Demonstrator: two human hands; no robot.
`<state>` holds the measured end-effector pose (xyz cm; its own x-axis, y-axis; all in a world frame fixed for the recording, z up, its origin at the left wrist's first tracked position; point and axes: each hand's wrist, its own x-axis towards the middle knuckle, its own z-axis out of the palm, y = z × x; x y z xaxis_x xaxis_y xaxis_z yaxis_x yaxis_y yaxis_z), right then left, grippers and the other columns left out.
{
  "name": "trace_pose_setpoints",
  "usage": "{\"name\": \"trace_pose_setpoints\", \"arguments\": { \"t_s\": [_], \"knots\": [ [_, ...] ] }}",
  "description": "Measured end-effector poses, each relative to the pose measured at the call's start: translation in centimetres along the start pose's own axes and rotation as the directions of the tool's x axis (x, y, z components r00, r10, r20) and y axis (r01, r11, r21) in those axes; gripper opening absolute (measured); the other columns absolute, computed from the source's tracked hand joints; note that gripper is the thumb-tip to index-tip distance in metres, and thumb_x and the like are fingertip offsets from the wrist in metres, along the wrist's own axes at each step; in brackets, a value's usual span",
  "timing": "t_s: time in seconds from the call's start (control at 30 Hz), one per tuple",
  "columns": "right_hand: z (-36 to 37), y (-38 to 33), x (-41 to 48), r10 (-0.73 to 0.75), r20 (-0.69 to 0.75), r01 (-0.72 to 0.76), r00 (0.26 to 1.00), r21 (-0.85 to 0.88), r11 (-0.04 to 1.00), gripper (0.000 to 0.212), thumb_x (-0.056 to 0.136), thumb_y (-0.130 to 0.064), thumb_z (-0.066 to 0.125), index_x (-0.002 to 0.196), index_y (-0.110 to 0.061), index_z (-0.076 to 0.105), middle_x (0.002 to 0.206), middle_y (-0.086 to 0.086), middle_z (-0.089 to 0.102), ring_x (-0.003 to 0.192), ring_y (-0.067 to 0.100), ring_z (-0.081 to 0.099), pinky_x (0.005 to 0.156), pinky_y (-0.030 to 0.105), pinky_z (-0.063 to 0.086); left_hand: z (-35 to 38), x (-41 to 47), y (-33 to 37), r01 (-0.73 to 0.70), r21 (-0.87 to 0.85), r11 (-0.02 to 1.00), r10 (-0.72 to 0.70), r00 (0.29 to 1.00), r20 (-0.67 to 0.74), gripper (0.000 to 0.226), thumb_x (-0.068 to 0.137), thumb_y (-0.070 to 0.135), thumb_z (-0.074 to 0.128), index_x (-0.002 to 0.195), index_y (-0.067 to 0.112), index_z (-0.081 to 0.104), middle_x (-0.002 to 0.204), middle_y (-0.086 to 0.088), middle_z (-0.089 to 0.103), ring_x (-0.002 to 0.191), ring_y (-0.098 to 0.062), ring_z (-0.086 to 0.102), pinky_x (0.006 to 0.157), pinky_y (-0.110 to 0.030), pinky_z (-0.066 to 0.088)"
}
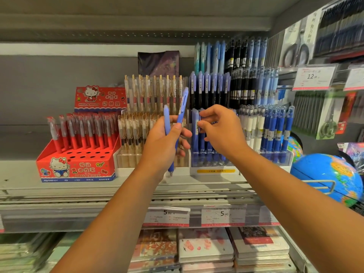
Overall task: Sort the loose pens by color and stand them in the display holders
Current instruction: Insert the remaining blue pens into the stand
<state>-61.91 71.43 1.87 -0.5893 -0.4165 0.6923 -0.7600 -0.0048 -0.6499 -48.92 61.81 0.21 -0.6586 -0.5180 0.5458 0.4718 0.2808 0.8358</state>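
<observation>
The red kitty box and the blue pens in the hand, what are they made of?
The red kitty box looks like printed cardboard: folded edges, punched round holes. The blue pens in the left hand look like matte plastic, perhaps rubbery; little shine shows.

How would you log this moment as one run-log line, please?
left hand: holds two loose pens | right hand: pinches standing pen in clear holder | stage: sorting unfinished

Globe [323,174] (blue), perhaps packaged scissors [327,126]
</observation>
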Motion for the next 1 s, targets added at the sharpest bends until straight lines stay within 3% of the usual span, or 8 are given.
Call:
{"name": "trace_pose_setpoints", "arguments": {
  "t_s": [0.17, 0.33, 0.5, 0.6, 0.8, 1.0],
  "knots": [
    [-0.5, -0.1, -0.2, -0.018, 0.027, 0.018, 0.999, -0.027, 0.999, 0.012, 0.092, -0.015, 0.067, 0.102, -0.022, 0.063, 0.086, -0.001, 0.070, 0.081, 0.010, 0.068, 0.069, 0.033, 0.057, 0.0, 0.0, 0.0, -0.003, -0.024, 1.000, 0.004, 1.000, 0.026, 0.013, 0.105, 0.017, 0.044, 0.110, 0.020, 0.056, 0.080, 0.000, 0.073, 0.064, -0.018, 0.067, 0.052, -0.027, 0.055],
    [-1.2, -0.4, -0.7, -0.048, 0.006, 0.048, 0.999, -0.094, 0.994, 0.016, 0.091, -0.023, 0.068, 0.106, -0.026, 0.067, 0.081, -0.013, 0.067, 0.070, 0.006, 0.063, 0.063, 0.018, 0.051, 0.0, 0.0, -0.1, -0.014, -0.025, 1.000, 0.015, 0.999, 0.044, 0.013, 0.103, 0.016, 0.047, 0.109, 0.022, 0.057, 0.083, -0.001, 0.074, 0.067, -0.020, 0.069, 0.053, -0.028, 0.055],
    [-1.8, -1.9, -1.5, -0.010, 0.019, 0.006, 1.000, 0.165, 0.986, 0.016, 0.092, -0.025, 0.066, 0.106, -0.019, 0.065, 0.092, 0.001, 0.067, 0.083, 0.021, 0.067, 0.064, 0.035, 0.058, 0.0, -0.1, -0.2, -0.020, 0.027, 0.999, 0.017, 0.994, 0.107, 0.013, 0.101, 0.014, 0.052, 0.111, 0.019, 0.058, 0.087, -0.004, 0.073, 0.070, -0.021, 0.071, 0.055, -0.028, 0.056],
    [-2.1, -2.9, -2.1, 0.021, 0.038, -0.031, 0.999, 0.289, 0.957, 0.022, 0.089, -0.026, 0.070, 0.108, -0.016, 0.063, 0.093, 0.006, 0.068, 0.082, 0.017, 0.070, 0.056, 0.028, 0.058, -0.1, -0.1, -0.4, -0.022, 0.060, 0.998, 0.012, 0.988, 0.152, 0.014, 0.099, 0.012, 0.055, 0.110, 0.020, 0.060, 0.088, -0.005, 0.074, 0.073, -0.022, 0.071, 0.057, -0.028, 0.056],
    [-2.5, -3.5, -2.5, 0.077, 0.062, -0.095, 0.995, 0.398, 0.913, 0.021, 0.088, -0.010, 0.071, 0.105, -0.012, 0.060, 0.084, 0.006, 0.068, 0.075, 0.014, 0.071, 0.061, 0.028, 0.059, 0.1, -0.1, -0.6, 0.004, 0.061, 0.998, -0.017, 0.974, 0.226, 0.017, 0.098, 0.012, 0.056, 0.110, 0.022, 0.062, 0.091, -0.008, 0.074, 0.080, -0.025, 0.073, 0.063, -0.031, 0.060],
    [-3.4, -3.0, -2.0, 0.103, 0.016, -0.099, 0.995, 0.449, 0.888, 0.026, 0.092, -0.003, 0.065, 0.116, -0.005, 0.057, 0.086, 0.009, 0.069, 0.074, 0.015, 0.072, 0.064, 0.026, 0.059, 0.1, 0.0, -0.7, 0.000, 0.059, 0.998, -0.010, 0.986, 0.165, 0.017, 0.103, 0.019, 0.046, 0.109, 0.018, 0.062, 0.098, 0.000, 0.073, 0.092, -0.018, 0.072, 0.070, -0.025, 0.057]
  ]
}}
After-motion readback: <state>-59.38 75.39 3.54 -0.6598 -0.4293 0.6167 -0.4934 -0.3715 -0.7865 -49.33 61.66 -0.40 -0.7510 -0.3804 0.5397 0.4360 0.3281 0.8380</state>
